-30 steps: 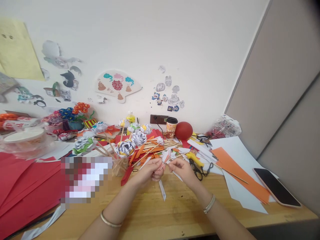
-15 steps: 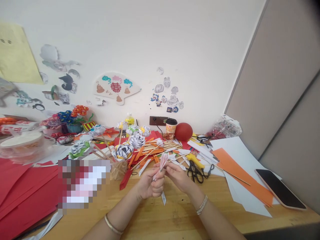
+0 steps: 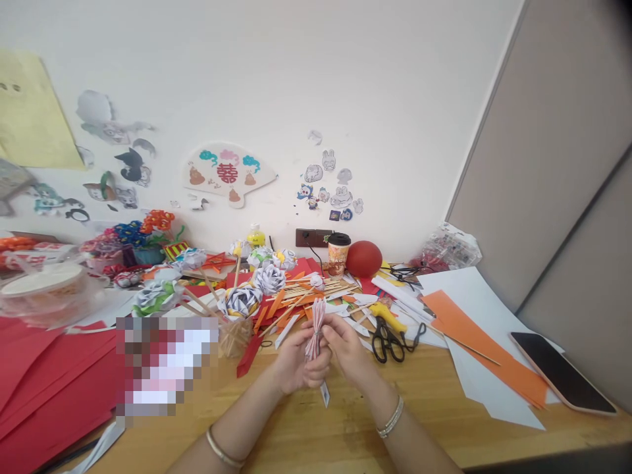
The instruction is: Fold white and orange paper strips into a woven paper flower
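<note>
Near the middle of the table edge, a bundle of thin white and red paper strips (image 3: 317, 316) stands upright, pinched in at its middle. My left hand (image 3: 302, 363) is closed around the lower part of this bundle. Against its right side press the thumb and fingers of my right hand (image 3: 345, 345), at the narrow middle. What ties the bundle there is too small to make out. A white paper strip (image 3: 324, 394) pokes out below my left hand. Black-handled scissors (image 3: 388, 343) lie to the right of my right hand.
Behind my hands lie wooden sticks (image 3: 296, 289) and paper scraps. White paper roses (image 3: 241, 301) stand at the left. A yellow glue gun (image 3: 388, 315), paper cup (image 3: 338, 255), red balloon (image 3: 364, 259), orange paper (image 3: 474, 336) and phone (image 3: 563, 372) are around; red sheets (image 3: 54, 375) cover the left.
The bundle has turned from leaning right to nearly upright. My right hand has shifted slightly left, its thumb now against the bundle's middle. My left hand keeps its hold.
</note>
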Demonstrator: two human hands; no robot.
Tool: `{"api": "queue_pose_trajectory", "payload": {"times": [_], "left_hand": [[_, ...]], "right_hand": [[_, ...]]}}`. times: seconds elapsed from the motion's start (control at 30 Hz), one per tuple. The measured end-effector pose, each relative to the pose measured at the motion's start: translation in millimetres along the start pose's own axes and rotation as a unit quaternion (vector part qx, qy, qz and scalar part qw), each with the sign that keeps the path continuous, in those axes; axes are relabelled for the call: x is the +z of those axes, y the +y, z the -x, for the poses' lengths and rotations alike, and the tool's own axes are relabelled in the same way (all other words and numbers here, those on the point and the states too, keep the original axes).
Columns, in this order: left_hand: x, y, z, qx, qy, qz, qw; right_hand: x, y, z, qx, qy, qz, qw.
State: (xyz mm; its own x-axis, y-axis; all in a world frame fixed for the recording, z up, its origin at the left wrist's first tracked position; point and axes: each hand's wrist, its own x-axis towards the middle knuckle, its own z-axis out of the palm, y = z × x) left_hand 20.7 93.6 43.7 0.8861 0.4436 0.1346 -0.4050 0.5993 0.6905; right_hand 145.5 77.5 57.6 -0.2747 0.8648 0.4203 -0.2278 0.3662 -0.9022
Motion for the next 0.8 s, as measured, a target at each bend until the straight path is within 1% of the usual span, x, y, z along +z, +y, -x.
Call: {"api": "queue_pose_trajectory", "payload": {"times": [0.07,0.1,0.17,0.23,0.3,0.4,0.5,0.57,0.67,0.73,0.8], "left_hand": [[-0.7,0.1,-2.5,0.027,0.041,-0.007,0.999],[-0.8,0.5,-3.8,0.05,0.066,-0.011,0.997],[-1.0,1.5,-6.1,0.108,0.112,-0.026,0.987],[-0.9,2.2,-7.3,0.16,0.138,-0.046,0.976],[-0.2,2.3,-7.6,0.185,0.144,-0.058,0.97],[1.7,1.9,-6.7,0.183,0.132,-0.057,0.973],[2.4,1.9,-4.8,0.167,0.112,-0.045,0.979],[1.8,2.3,-3.2,0.146,0.096,-0.033,0.984],[1.5,3.2,-1.7,0.1,0.073,-0.022,0.992],[2.6,3.6,-2.5,0.082,0.077,-0.038,0.993],[4.2,3.7,-5.0,0.107,0.114,-0.086,0.984]], "right_hand": [[-1.5,3.5,-2.4,-0.005,0.04,0.043,0.998],[-2.1,4.5,-3.8,-0.022,0.069,0.077,0.994],[-3.1,4.2,-6.2,-0.068,0.121,0.155,0.978],[-3.6,1.5,-7.3,-0.108,0.146,0.213,0.96],[-3.7,-1.5,-6.9,-0.123,0.149,0.233,0.953],[-3.8,-2.8,-4.9,-0.123,0.147,0.217,0.957],[-4.0,-1.3,-3.4,-0.106,0.128,0.162,0.973],[-4.7,-0.8,-3.2,-0.087,0.107,0.131,0.982],[-7.4,-1.1,-4.3,-0.069,0.085,0.119,0.987],[-10.1,-0.3,-5.5,-0.07,0.092,0.123,0.986],[-13.0,1.9,-6.9,-0.071,0.11,0.133,0.982]]}}
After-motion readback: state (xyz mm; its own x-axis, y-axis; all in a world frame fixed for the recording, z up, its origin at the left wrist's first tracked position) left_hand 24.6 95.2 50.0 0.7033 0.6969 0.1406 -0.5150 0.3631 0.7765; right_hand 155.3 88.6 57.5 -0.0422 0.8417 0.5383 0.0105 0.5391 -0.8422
